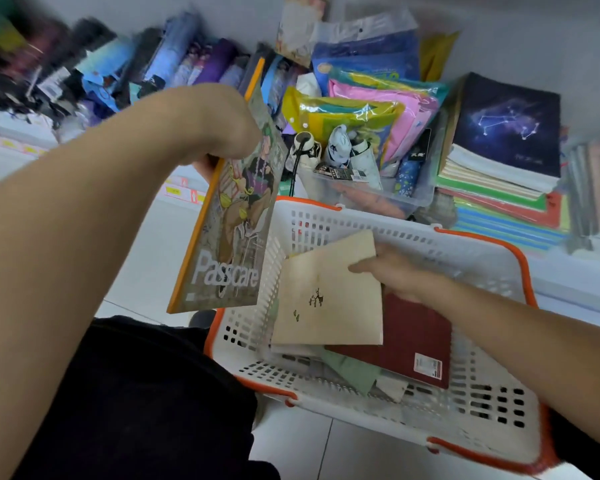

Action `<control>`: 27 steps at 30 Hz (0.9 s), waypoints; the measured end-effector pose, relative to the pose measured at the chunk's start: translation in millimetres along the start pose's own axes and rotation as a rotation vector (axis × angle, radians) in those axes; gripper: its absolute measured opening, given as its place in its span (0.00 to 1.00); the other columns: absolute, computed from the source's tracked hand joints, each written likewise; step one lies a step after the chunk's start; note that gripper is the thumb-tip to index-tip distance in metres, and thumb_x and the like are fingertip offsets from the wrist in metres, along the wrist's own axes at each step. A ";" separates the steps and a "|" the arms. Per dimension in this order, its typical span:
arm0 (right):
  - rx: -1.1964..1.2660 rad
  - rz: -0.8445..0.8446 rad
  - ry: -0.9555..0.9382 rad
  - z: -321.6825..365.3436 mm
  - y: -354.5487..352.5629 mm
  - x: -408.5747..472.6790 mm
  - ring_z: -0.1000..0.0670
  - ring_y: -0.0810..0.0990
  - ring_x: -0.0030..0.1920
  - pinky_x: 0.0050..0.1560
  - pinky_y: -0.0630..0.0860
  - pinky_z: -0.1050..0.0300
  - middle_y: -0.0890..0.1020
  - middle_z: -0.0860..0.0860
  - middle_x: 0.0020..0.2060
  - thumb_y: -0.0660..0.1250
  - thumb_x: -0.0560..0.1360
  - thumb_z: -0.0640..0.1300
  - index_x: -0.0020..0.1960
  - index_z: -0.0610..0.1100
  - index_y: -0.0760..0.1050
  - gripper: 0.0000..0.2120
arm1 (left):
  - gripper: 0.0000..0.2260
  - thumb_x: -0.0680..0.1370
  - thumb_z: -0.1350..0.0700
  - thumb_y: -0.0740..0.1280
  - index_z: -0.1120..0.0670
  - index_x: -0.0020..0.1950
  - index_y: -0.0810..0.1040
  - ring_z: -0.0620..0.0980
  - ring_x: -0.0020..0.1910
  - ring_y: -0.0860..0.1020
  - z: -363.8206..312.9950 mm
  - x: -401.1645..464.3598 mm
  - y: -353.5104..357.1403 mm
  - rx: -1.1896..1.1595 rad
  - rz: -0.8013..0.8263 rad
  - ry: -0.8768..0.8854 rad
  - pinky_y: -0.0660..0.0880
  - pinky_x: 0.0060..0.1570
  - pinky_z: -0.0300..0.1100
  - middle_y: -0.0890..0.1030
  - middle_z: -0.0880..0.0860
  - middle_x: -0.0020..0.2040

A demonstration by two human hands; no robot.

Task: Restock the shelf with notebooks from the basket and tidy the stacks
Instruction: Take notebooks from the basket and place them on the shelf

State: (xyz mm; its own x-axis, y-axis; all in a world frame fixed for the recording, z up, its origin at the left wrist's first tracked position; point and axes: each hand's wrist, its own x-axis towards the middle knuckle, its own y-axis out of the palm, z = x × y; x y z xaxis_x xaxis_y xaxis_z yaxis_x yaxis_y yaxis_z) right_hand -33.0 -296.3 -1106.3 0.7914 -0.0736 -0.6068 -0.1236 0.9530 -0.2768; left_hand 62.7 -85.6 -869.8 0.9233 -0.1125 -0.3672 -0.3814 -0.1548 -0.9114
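Midway, seemingly: left hand (222, 140) grips an orange-spined illustrated notebook (229, 216) at frame centre; right hand (395, 271) pinches a cream paper notebook (326, 292) inside the white orange-rimmed plastic basket (482, 403). Several notebooks remain; shelf stack (499, 161) upper right awaits.

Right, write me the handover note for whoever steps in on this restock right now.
Left hand: grip on the illustrated "Passcare" notebook, held up left of the basket, cover facing the camera.
Right hand: inside the white basket, grip on the cream notebook, tilted up off the pile.
In the basket: a maroon notebook and a green one under the cream one.
Shelf: constellation-cover notebook tops the stack at right.
Done: cannot tell from this view.
Left: shelve both held notebooks, empty the basket, straighten the stacks.
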 end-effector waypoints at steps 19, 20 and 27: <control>-1.479 -0.645 -1.392 155.2 -24.9 -175.3 0.43 0.81 0.39 0.25 0.75 0.53 0.82 0.42 0.45 0.52 0.70 0.33 0.47 0.44 0.65 0.09 | 0.30 0.76 0.31 0.56 0.52 0.63 0.79 0.55 0.54 0.82 -26.4 -42.7 -23.1 -1.564 0.154 0.203 0.78 0.55 0.48 0.84 0.55 0.55; -1.488 -0.576 -1.391 156.2 -27.2 -174.5 0.43 0.81 0.39 0.25 0.74 0.53 0.81 0.43 0.45 0.55 0.69 0.37 0.47 0.44 0.65 0.08 | 0.20 0.78 0.41 0.63 0.54 0.61 0.80 0.55 0.53 0.83 -26.9 -48.5 -21.5 -1.462 0.072 0.225 0.79 0.52 0.49 0.84 0.55 0.55; -1.022 -0.469 -1.212 162.3 -70.9 -169.6 0.51 0.78 0.59 0.49 0.81 0.52 0.78 0.55 0.61 0.64 0.69 0.72 0.60 0.50 0.76 0.31 | 0.10 0.73 0.64 0.73 0.58 0.54 0.81 0.56 0.47 0.85 -11.8 -56.3 -29.3 -1.370 -0.102 0.164 0.82 0.46 0.50 0.86 0.56 0.49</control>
State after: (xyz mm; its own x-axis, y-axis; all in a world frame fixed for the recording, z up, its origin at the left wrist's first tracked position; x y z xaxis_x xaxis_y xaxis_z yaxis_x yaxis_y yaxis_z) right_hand -61.3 -303.7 -862.8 0.7873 0.4445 0.4272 0.3161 0.3039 -0.8987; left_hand 21.4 -86.4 -820.2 0.9702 -0.1402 -0.1978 -0.1410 -0.9900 0.0102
